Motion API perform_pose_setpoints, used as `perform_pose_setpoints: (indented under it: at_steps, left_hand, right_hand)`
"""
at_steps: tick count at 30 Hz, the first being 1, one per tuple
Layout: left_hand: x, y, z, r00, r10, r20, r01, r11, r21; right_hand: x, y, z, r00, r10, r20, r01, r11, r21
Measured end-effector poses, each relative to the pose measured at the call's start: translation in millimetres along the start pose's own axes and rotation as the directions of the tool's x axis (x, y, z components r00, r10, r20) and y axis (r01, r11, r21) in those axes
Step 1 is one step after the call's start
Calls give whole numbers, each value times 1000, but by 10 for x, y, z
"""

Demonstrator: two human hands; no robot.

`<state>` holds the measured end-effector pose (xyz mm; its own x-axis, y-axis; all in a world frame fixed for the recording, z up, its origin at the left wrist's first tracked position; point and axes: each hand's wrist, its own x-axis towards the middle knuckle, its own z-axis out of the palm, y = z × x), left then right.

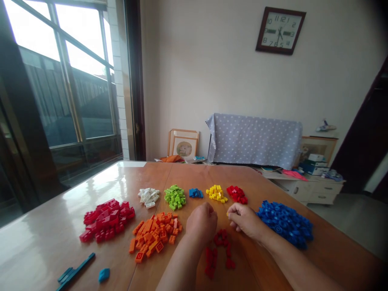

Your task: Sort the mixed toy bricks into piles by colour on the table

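My left hand (202, 221) is curled closed over the middle of the table, its back toward me, so whatever its fingers hold is hidden. To its right, my right hand (245, 219) pinches a small yellow brick (228, 214) between thumb and fingers; only a bit of it shows. Loose red bricks (222, 237) lie on the table just below and between both hands. Beyond the hands sit a yellow brick pile (216, 193) and a small red brick pile (237, 194). Nearest my left forearm is an orange brick pile (156, 234).
On the wooden table (194, 173) also lie a large blue brick pile (285, 223), a small blue pile (195, 193), a lime green pile (175, 197), a white pile (149, 197) and a dark pink pile (106, 220). Teal pieces (75, 270) rest at the near left.
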<state>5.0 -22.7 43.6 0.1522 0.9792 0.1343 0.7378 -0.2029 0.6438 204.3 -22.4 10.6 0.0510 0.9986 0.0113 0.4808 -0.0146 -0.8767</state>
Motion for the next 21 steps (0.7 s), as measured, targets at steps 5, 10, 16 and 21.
perform_pose_setpoints:
  at_steps: [5,10,16,21]
  left_hand:
    - [-8,10,-39,1000,-5,5,5,1000,-10]
    - [-5,6,-67,1000,-14,-6,14,999,-33]
    - [-6,7,-97,1000,-22,-20,21,999,-43]
    - [-16,28,-130,999,-32,-10,32,999,-44]
  right_hand:
    - [338,-37,-50,994,-43,-97,14,959,-284]
    - [712,-145,-131,987,22,-156,-85,907,-413]
    - [929,-125,-85,976,92,-197,-170,888,-428]
    - [941,-60,-77,971,117,-206,-186,918,-351]
